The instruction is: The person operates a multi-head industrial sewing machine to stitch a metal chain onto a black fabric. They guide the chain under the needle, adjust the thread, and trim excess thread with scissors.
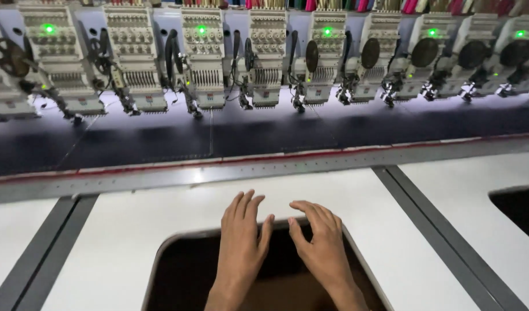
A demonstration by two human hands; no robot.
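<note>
My left hand (241,242) and my right hand (319,242) rest side by side, fingers apart, on the far rim of a dark rounded cut-out (178,276) in a white machine table (132,230). Neither hand holds anything; the fingertips lie on the white top just beyond the opening. Past the table runs a metal frame bar (160,178) with a red edge, and behind it dark navy fabric (160,141) lies stretched flat. A long row of embroidery heads (204,63) hangs over the fabric, several with green lights lit.
Dark grey channels (425,224) split the white top into panels; another one (40,253) runs at the left. A second dark cut-out (520,210) shows at the right edge. Coloured thread cones (362,4) line the top of the machine.
</note>
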